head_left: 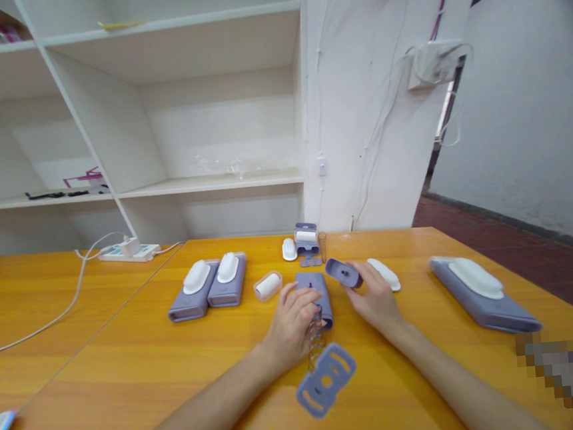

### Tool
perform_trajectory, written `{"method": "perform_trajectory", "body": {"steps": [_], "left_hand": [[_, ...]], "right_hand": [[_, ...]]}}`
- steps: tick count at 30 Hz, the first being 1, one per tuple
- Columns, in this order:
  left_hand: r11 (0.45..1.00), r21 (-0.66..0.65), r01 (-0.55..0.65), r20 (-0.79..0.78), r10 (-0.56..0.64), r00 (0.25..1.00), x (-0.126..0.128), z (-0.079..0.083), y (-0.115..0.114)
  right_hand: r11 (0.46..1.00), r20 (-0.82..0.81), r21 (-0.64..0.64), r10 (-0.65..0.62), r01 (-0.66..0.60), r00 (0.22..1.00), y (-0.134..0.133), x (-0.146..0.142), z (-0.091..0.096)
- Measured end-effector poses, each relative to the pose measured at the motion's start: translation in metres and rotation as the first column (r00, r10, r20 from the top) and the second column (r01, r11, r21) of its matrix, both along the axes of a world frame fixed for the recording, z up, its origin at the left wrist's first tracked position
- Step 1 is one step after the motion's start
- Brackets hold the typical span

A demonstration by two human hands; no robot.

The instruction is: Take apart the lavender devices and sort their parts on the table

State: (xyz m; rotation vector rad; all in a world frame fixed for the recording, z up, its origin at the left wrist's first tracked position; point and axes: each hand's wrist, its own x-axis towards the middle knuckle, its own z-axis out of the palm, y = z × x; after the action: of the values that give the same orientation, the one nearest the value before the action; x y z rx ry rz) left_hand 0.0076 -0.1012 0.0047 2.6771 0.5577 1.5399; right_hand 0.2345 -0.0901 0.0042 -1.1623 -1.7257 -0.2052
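Note:
My left hand point(292, 325) rests on a lavender plastic housing point(315, 291) lying on the orange table, fingers curled over it. A metal coil spring point(316, 338) runs from that housing down to a lavender perforated plate point(325, 379) nearer to me. My right hand point(374, 297) holds a small lavender cap piece point(344, 272) with a dark hole, tilted toward the housing. A white oval lid point(384, 274) lies just behind my right hand.
Two assembled lavender units with white tops point(207, 287) lie at the left, a larger one point(481, 291) at the right. A clear-wrapped white roll point(267, 285), small parts point(307, 241), a power strip point(129, 252) with cable, and white shelves point(173, 185) stand behind.

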Motion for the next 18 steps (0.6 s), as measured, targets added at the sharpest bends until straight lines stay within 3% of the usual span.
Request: {"method": "perform_trajectory", "body": {"steps": [2,4,7,12,15,18], "left_hand": [[0.997,-0.071,-0.027,0.03,0.029,0.999,0.001,0.002,-0.004],[0.981,-0.155,-0.114,0.069,0.126,0.99,0.002,0.003,-0.007],[0.935,-0.268,-0.232,0.075,0.26,0.963,0.001,0.003,-0.007],[0.852,-0.4,-0.337,-0.01,0.364,0.931,-0.005,0.001,0.002],[0.826,-0.411,-0.387,-0.066,0.396,0.916,-0.006,0.003,0.006],[0.827,-0.413,-0.381,-0.083,0.382,0.92,-0.003,0.006,0.006]], "right_hand": [[0.991,-0.025,-0.039,-0.131,0.13,0.991,0.007,0.018,-0.004],[0.978,-0.017,-0.096,-0.186,0.183,0.982,0.01,0.028,-0.008],[0.97,0.099,-0.17,-0.157,0.172,0.983,0.011,0.029,-0.012],[0.933,0.257,-0.273,-0.164,0.234,0.952,0.009,0.022,-0.011],[0.944,0.277,-0.215,-0.187,0.251,0.942,0.005,0.021,-0.005],[0.99,0.239,-0.104,-0.065,0.093,0.969,-0.004,0.014,0.003]]}}
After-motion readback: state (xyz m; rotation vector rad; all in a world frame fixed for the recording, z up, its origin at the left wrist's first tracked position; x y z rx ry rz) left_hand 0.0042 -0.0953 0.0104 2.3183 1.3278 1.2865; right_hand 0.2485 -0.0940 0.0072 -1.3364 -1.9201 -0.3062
